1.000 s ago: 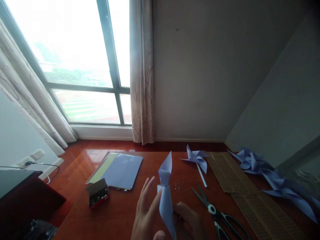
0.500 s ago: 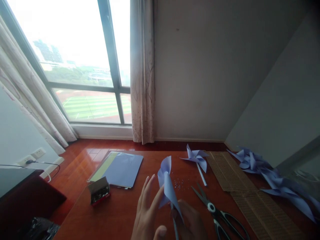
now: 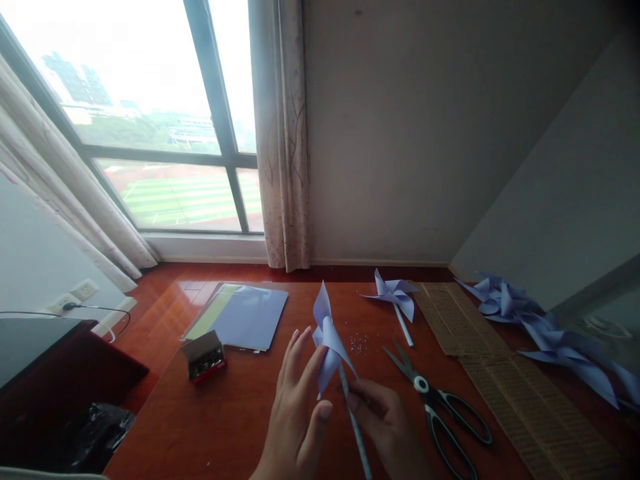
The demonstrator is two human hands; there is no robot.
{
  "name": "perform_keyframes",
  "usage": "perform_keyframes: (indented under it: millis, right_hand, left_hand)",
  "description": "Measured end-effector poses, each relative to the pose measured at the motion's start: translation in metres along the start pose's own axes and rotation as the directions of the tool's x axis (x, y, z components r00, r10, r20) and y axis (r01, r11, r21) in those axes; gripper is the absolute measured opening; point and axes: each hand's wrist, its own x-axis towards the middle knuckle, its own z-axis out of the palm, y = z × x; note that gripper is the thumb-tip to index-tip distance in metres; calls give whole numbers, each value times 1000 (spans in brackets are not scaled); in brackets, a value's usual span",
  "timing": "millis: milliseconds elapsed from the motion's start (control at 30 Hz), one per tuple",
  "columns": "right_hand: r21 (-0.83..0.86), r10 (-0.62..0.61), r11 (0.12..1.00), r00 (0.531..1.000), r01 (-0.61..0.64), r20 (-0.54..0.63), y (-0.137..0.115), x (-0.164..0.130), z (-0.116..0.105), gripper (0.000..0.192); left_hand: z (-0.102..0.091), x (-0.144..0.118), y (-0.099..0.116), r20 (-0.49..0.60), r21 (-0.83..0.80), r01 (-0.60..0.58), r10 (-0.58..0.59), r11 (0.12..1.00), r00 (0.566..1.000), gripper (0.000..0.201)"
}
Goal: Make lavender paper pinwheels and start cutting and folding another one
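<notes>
A pale blue paper pinwheel (image 3: 326, 341) on a thin stick is held up over the red-brown table (image 3: 240, 413). My right hand (image 3: 385, 427) pinches the stick just below the blades. My left hand (image 3: 297, 413) is spread behind the blades, its fingertips touching the paper. Black-handled scissors (image 3: 433, 403) lie open just right of my right hand.
Another finished pinwheel (image 3: 395, 299) lies further back, with several more piled at the right edge (image 3: 540, 327). A stack of blue and yellow paper (image 3: 240, 317), a small red box (image 3: 205, 357), scattered tiny pins (image 3: 361, 343) and a woven mat (image 3: 505, 380) are on the table.
The pinwheel has turned and tilted in my hands, and my right hand now shows more fully on the stick. The view has tipped down a little.
</notes>
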Motion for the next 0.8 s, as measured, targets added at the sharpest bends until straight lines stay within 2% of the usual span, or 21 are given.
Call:
perform_keyframes:
  millis: [200,400,533,633,800]
  right_hand:
    - [143,164,977,986,-157,-39,-7,-4,-2,46]
    - [164,183,972,981,-170,-66,2,-5,-3,52]
    - [82,82,994,994,-76,-74,3,-3,-2,52]
    - [-27,-3,1000,1000,2,-7,-5,-1,0,47]
    - [-214,-168,962,985,172,36,-6,4,3,39]
  left_hand:
    - [-3,1,0,32,4,29,-29,1000,999,58]
    - [-6,1,-2,51,13,57,-57,998,997,57]
    - [-5,0,-6,13,-10,51,-51,999,999,54]
    - [-2,-2,-10,-21,-61,40,-42,997,999,52]
    - [2,-2,-7,-28,-137,35,-40,990,999,59]
